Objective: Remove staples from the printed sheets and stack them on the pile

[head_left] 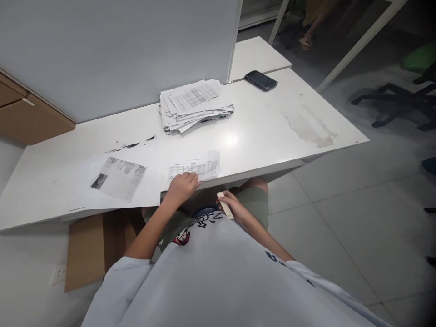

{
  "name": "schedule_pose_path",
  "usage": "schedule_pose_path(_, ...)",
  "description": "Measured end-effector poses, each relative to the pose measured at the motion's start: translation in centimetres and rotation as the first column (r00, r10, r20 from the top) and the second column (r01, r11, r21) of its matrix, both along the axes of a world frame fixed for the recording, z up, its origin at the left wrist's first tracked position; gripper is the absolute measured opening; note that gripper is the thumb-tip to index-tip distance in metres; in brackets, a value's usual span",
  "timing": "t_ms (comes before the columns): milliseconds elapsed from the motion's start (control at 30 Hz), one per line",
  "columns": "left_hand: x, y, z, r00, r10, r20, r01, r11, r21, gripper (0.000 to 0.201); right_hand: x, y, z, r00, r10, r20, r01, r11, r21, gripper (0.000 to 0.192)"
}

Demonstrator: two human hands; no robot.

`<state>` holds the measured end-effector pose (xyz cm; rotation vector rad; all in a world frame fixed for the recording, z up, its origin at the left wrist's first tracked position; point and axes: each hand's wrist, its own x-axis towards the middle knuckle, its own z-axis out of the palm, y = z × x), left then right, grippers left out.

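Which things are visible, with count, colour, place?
desk: one, white, centre
paper stack: one, white, on desk
grid sheet: one, white, front
picture sheet: one, grey, left
phone: one, black, on desk
slim object: one, cream, in right hand
partition: one, grey, back
cabinet: one, brown, left
cardboard: one, brown, below desk
chair base: one, black, right
shirt: one, pale, bottom
shorts: one, green, lap
left hand: one, bare, on grid sheet
right hand: one, bare, over lap

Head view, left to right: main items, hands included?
Brown panelled unit, white sheet with grey printed image, bare left hand, bare right hand holding cream bar-shaped object, black rectangular phone, black star-shaped chair base.
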<state>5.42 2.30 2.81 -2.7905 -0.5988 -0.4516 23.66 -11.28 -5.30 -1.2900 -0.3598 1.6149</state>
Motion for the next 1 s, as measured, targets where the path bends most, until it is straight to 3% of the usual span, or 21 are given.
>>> schedule_pose_path(167,0.3,-0.5,-0.6,0.997,0.069,-0.029,-0.071,0.995,-0.072,0.031,0.1,0.0,-0.4,0.998,-0.061,0.016,0.061,0.998,-0.015,0.038)
schedule_pose_path(267,0.8,-0.4,-1.1,0.999,0.042,-0.019,-0.044,0.990,-0.136,0.038,0.3,-0.5,-0.1,0.997,-0.076,-0.021,0.076,0.997,-0.001,0.036)
schedule_pose_path(400,1.3,0.5,-2.4,0.998,0.064,-0.009,-0.064,0.957,-0.281,0.044,0.8,-0.7,1.6,0.976,-0.058,-0.210,0.080,0.992,0.098,0.030)
schedule_pose_path(533,2.0,0.9,-3.0,0.983,0.165,0.076,-0.124,0.918,-0.378,0.042,1.7,0.2,4.6,0.880,-0.116,-0.460,0.197,0.972,0.131,0.038)
schedule_pose_path(600,2.5,-0.2,-2.5,0.970,0.141,0.196,-0.048,0.907,-0.418,0.044,2.1,0.6,6.3,0.819,-0.140,-0.557,0.252,0.959,0.129,0.046)
schedule_pose_path(667,3.2,-2.1,-1.4,0.926,0.125,0.357,0.077,0.862,-0.501,0.043,2.2,1.0,8.1,0.776,-0.127,-0.618,0.261,0.956,0.132,0.051)
schedule_pose_path(767,4.6,-5.6,0.4,0.824,0.177,0.539,0.268,0.716,-0.645,0.054,1.9,1.4,10.5,0.769,-0.083,-0.634,0.234,0.959,0.158,0.050)
schedule_pose_path(867,6.2,-8.0,1.4,0.785,0.196,0.588,0.375,0.605,-0.702,0.092,1.2,1.5,12.1,0.807,-0.088,-0.585,0.237,0.954,0.184,0.047)
schedule_pose_path(933,7.1,-8.7,1.6,0.790,0.206,0.578,0.364,0.601,-0.712,0.105,0.7,1.6,12.6,0.849,-0.086,-0.522,0.226,0.951,0.211,0.046)
schedule_pose_path(1000,7.6,-9.1,1.8,0.814,0.190,0.549,0.325,0.634,-0.702,0.104,0.4,1.7,12.7,0.893,-0.078,-0.444,0.207,0.946,0.249,0.047)
